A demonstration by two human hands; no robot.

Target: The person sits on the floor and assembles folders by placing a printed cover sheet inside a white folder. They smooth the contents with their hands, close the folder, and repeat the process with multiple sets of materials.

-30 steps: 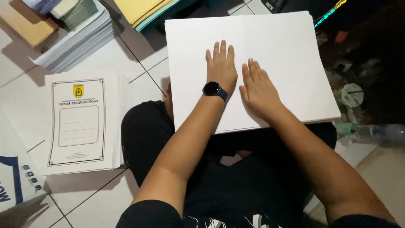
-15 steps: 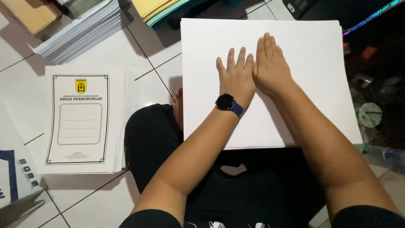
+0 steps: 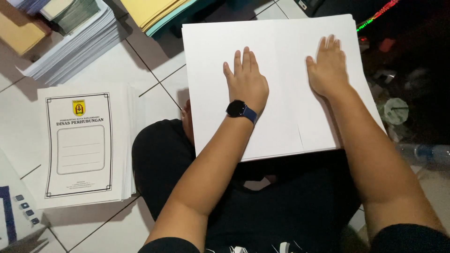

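My left hand (image 3: 246,82) and right hand (image 3: 328,68) lie flat, fingers spread, gripping nothing, pressed on the white sheet (image 3: 281,126) across my lap. It looks creased down the middle, possibly. Printed covers (image 3: 82,145) stacked left on the floor.

**One head-worn view, looking steeply down**

The single camera sits on the person's head and faces almost straight down over the lap, close enough that both forearms fill the lower frame. The large white paper sheet (image 3: 281,84) lies at upper centre, the white tiled floor (image 3: 154,70) runs along the left. No second view shares the scene.
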